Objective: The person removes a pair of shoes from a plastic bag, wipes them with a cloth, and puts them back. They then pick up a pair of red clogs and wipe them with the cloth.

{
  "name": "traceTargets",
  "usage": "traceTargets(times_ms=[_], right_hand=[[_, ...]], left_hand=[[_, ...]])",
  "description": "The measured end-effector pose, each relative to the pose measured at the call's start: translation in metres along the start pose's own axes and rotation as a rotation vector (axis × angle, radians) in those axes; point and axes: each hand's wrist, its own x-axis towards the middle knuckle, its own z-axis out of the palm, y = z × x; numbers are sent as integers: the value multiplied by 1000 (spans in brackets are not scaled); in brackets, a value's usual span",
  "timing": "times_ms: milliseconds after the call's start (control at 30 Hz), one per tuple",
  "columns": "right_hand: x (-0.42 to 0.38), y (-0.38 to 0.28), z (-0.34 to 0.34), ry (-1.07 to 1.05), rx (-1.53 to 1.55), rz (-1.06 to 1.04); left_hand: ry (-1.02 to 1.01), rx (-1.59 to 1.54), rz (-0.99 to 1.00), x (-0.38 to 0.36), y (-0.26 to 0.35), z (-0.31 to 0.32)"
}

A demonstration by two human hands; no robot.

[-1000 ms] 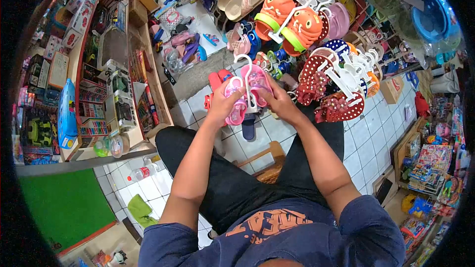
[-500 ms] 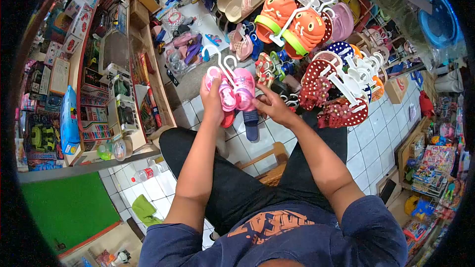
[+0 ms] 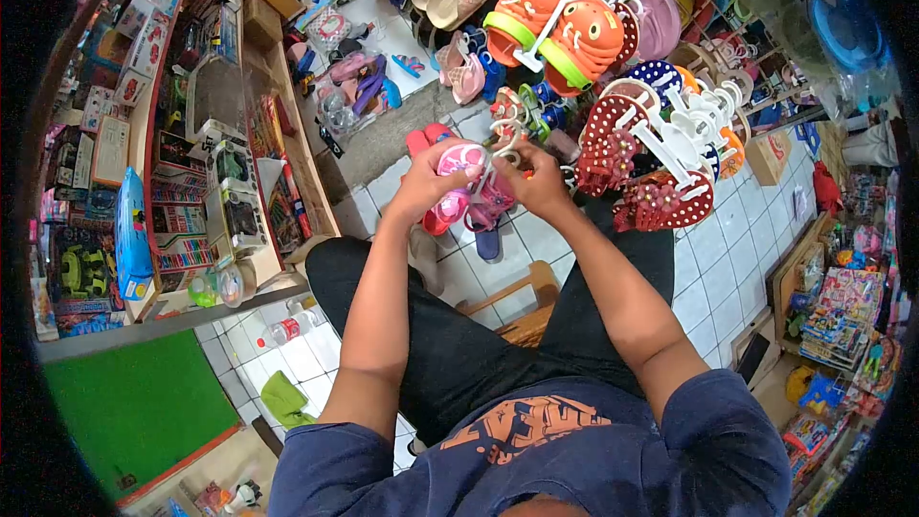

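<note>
My left hand (image 3: 421, 184) grips a small pink child's sandal (image 3: 461, 159) with its light inner side turned up. Just to the right, its pink mate (image 3: 496, 195) hangs tilted lower. A white plastic hanger (image 3: 508, 126) rises between the pair, and the fingers of my right hand (image 3: 539, 184) are closed around its lower part. Whether those fingers also touch the second sandal is hidden. Below my hands, a dark blue slipper (image 3: 489, 245) shows over the tiled floor. Red footwear (image 3: 419, 142) peeks out behind my left hand.
Orange clogs (image 3: 584, 36) and red polka-dot sandals (image 3: 670, 206) on hangers crowd the right. Assorted footwear (image 3: 359, 86) lies on the floor ahead. A wooden shelf case (image 3: 304, 193) borders the left. A wooden stool (image 3: 531, 311) stands between my legs, and a bottle (image 3: 285, 330) lies at the left.
My right hand has moved up from the sandal's side to the hanger. The hanger and sandals have turned, the two sandals now tilting apart. The view has shifted slightly.
</note>
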Motion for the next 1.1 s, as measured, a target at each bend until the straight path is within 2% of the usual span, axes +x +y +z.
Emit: traceTargets(times_ms=[67, 133, 200, 300, 367, 433, 567, 600, 667, 733, 767, 867, 933, 1033, 1100], right_hand=[[-1, -5, 0, 21, -151, -34], [-2, -11, 1, 20, -154, 36], [-1, -10, 4, 165, -4, 46], [2, -5, 2, 198, 36, 98], [2, -4, 2, 196, 41, 102], [2, -8, 2, 193, 44, 105], [-1, -8, 4, 130, -33, -17], [2, -9, 3, 122, -83, -74], [1, -11, 1, 99, -61, -39], [-1, -12, 3, 82, -125, -41], [-2, -12, 2, 82, -154, -78], [-4, 3, 4, 95, -191, -63], [-7, 11, 6, 100, -135, -68], [-7, 10, 4, 78, -127, -57], [-12, 9, 3, 47, -193, 3]], left_hand=[[-44, 8, -15, 0, -3, 1], [-61, 40, -11, 0, -8, 2], [-61, 60, 3, 0, -11, 4], [-58, 60, 2, -1, -10, 5], [-57, 38, -15, 0, -9, 4], [-112, 157, -11, 1, -13, 0], [-118, 213, 12, -2, -12, 0], [-65, 129, 22, -2, -6, 5], [-17, 44, 38, -1, -5, 10], [49, 121, 118, 3, -8, 11], [125, 312, 128, 3, -11, 11], [143, 390, 190, 17, -40, 2], [156, 355, 157, 14, -28, 7], [156, 472, 151, 16, -3, 8], [120, 632, 39, 13, 9, 9]])
